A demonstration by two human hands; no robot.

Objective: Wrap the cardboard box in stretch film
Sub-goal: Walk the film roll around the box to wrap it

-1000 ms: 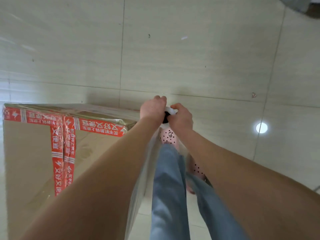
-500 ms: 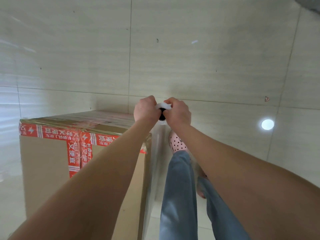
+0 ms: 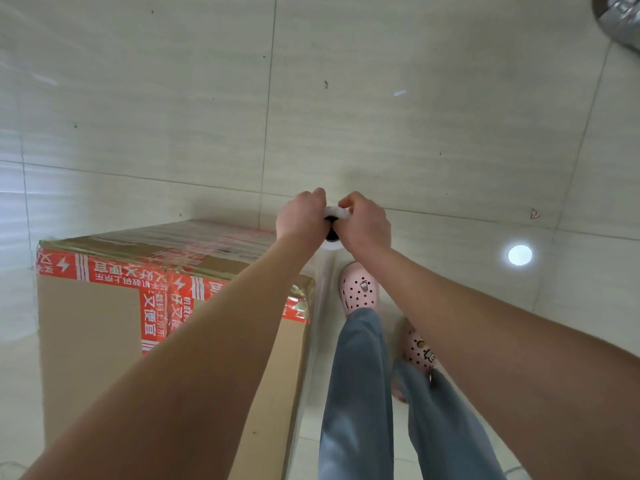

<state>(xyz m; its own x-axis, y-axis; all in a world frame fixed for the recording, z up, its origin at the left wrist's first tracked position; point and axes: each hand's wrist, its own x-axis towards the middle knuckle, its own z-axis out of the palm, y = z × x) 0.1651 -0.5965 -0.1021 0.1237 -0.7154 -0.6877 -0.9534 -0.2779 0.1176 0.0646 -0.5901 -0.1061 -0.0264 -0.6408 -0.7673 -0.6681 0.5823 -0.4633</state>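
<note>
Gripping the top of the stretch film roll (image 3: pixel 334 213) from both sides, the left hand (image 3: pixel 302 216) and the right hand (image 3: pixel 365 221) are holding it upright, just beside the far right corner of the cardboard box (image 3: pixel 90 341). The fingers of both hands are curling tightly round the roll, so only a small piece of its white rim and dark core is showing between them. A clear sheet of film (image 3: pixel 320 292) is hanging down from the roll and lying against the right vertical edge of the box; more glossy film is covering the far part of the box's top. The box is standing on the tiled floor (image 3: pixel 450 133), to the left of the person's legs, and red printed tape (image 3: pixel 152 306) is crossing its top and near face. The person is wearing blue jeans (image 3: pixel 356 393) and pink clogs (image 3: pixel 358 289), with the feet standing on the floor just right of the box.
</note>
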